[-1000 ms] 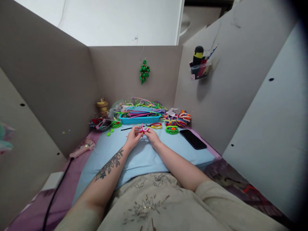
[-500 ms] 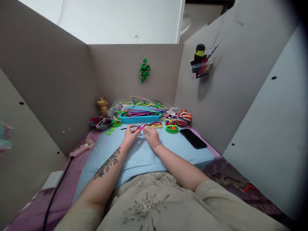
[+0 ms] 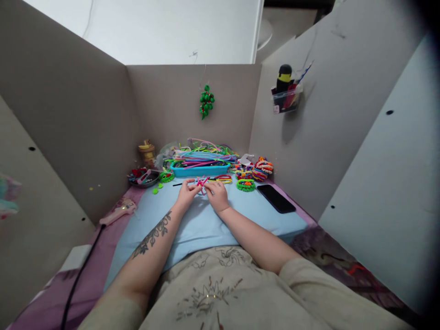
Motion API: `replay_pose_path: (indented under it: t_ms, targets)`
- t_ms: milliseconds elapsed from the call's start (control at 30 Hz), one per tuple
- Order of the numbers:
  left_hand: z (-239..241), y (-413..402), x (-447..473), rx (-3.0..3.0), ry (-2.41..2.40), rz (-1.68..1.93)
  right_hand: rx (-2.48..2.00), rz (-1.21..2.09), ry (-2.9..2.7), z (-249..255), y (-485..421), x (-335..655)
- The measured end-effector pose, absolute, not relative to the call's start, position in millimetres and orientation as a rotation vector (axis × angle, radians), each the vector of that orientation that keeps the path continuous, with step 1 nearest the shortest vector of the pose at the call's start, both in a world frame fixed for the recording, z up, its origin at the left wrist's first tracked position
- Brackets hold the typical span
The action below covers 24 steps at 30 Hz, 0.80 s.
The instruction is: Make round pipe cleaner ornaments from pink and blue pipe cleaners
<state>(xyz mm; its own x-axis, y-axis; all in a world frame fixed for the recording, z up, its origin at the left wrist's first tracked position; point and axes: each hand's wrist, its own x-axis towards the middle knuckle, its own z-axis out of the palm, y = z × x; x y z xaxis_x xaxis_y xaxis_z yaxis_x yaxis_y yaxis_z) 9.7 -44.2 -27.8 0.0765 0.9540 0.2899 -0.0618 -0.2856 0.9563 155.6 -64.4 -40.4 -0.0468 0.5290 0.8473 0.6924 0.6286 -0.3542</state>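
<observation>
Several pink pipe cleaners point(image 3: 201, 182), crossed in a spiky star shape, sit between my two hands just above the blue cloth point(image 3: 154, 224). My left hand point(image 3: 186, 192) pinches them from the left with thumb and fingers. From the other side my right hand point(image 3: 216, 195) has its fingers closed on the same pink piece, the fingertips partly hidden. Just behind the right hand lie scissors with red and yellow handles point(image 3: 225, 179). A thin black stick point(image 3: 177, 184) shows beside the left fingers.
A blue tray point(image 3: 201, 172) heaped with coloured pipe cleaners stands at the back. Left are a bowl of small parts point(image 3: 143, 178) and a pink glue gun point(image 3: 118, 213) with a black cord. Right are a green wreath-like piece point(image 3: 245, 185) and a phone point(image 3: 277, 198). Grey panels surround the table.
The pink pipe cleaner ends between my hands have shifted and look more bunched together. Both hands keep nearly the same place, the right fingers slightly moved.
</observation>
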Motion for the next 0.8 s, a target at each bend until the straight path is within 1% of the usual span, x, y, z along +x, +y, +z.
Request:
replay_pose_path:
  t_ms: [400,567,800]
  targets:
    - [-32.1,-42.7,8.2,1.489,0.832,1.309,-1.015,-0.087,-1.745,-43.6,-60.2,156.0]
    - [-33.9,-40.4,7.9,1.551,0.796,1.303,-1.049,0.011,-1.676,-46.7,-55.5,155.8]
    - [-32.7,-42.6,7.1,1.878,0.989,1.360,-1.216,0.165,-1.664,-52.1,-49.0,153.3]
